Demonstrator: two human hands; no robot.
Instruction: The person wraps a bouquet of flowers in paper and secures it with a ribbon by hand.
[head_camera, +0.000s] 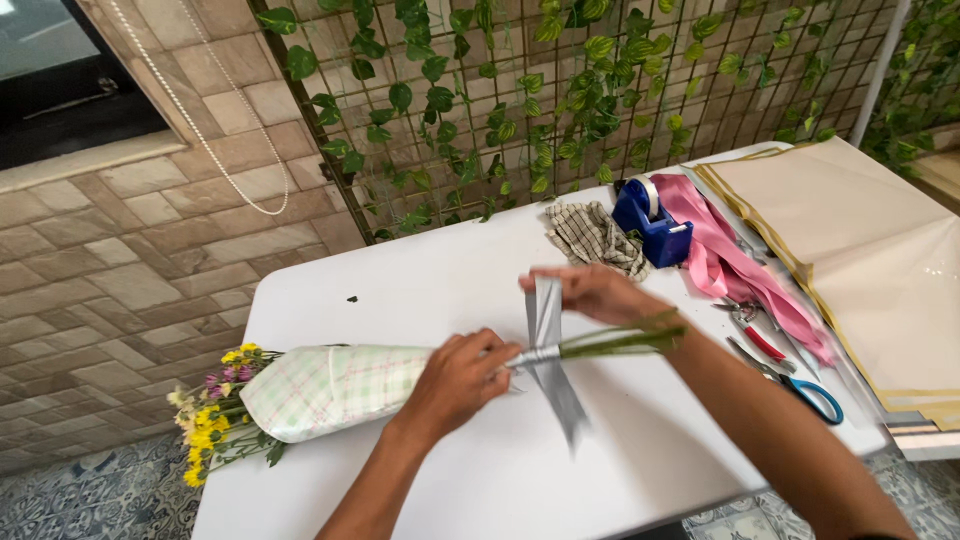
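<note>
A bouquet of yellow and purple flowers (212, 408) lies on the white table (450, 280), wrapped in pale checked paper (330, 388). Its green stems (625, 340) point right. My left hand (462, 375) grips the neck of the wrap where the stems come out. My right hand (590, 290) holds one end of a silver-grey ribbon (552, 360) that crosses the stems at the neck and trails toward the table's front edge.
At the back right stand a blue tape dispenser (652, 225), a checked cloth (592, 235) and pink ribbon (725, 255). Red-handled pliers (752, 330) and blue-handled scissors (800, 385) lie beside cream wrapping sheets (860, 240). A leafy wire trellis (520, 100) backs the table.
</note>
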